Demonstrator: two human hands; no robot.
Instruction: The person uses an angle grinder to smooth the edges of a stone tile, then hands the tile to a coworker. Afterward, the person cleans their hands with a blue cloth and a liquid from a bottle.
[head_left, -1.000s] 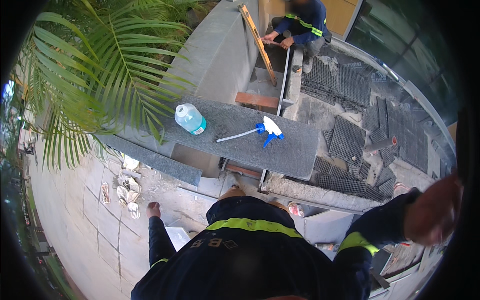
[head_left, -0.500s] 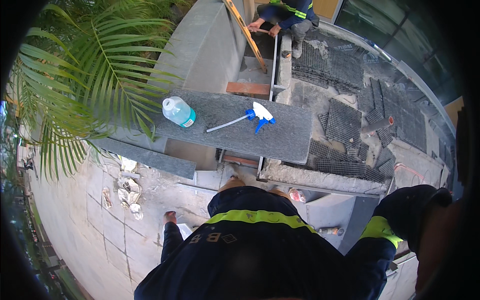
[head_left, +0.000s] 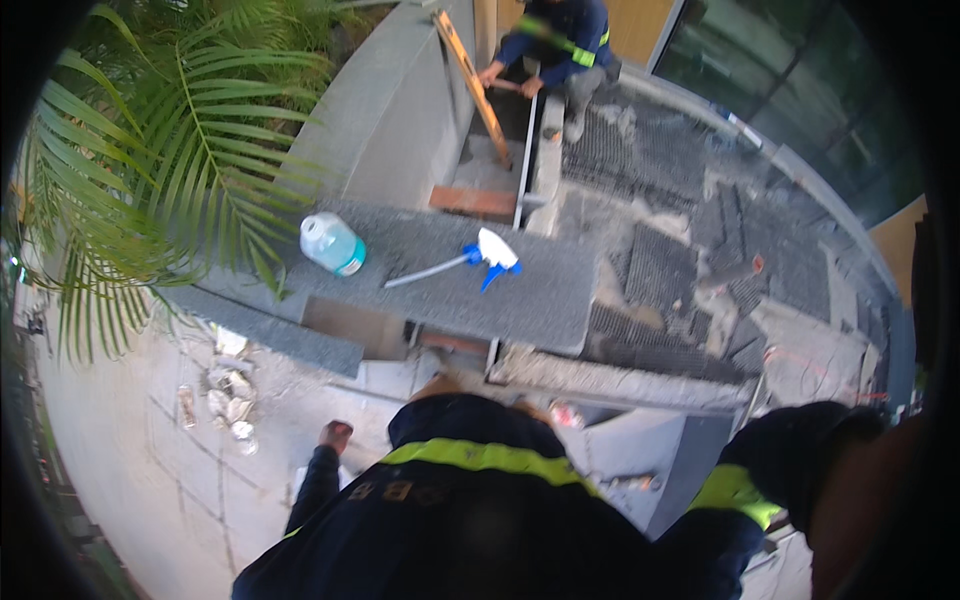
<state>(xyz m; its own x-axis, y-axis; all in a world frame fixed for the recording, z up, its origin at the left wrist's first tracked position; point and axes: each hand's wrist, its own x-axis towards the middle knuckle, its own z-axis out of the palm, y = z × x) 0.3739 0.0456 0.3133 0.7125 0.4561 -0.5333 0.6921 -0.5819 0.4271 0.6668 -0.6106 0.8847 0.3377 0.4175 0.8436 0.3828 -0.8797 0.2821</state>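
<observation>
My left hand (head_left: 337,435) hangs low at the left of my body, beyond its dark sleeve; blur hides its fingers. At the right edge my right arm bends upward. A dark, brownish shape close to the camera appears to be my right hand (head_left: 868,510), with no fingers readable. Ahead of me, a grey stone slab (head_left: 420,310) lies across a channel. On it stands an uncapped clear plastic bottle (head_left: 332,243) with teal liquid. Beside it a white and blue spray trigger head (head_left: 492,257) lies with its tube pointing left. Neither hand touches them.
A co-worker (head_left: 570,40) crouches at the far end, both hands on a short bar beside a leaning orange spirit level (head_left: 472,90). Black plastic grid mats (head_left: 660,270) and a pipe (head_left: 735,275) lie right. Palm fronds (head_left: 200,140) overhang left. Rubble (head_left: 232,395) lies on the paving.
The view has shifted, so the slab, bottle and spray head sit a little further left and lower. The bottle and spray head keep their places on the slab.
</observation>
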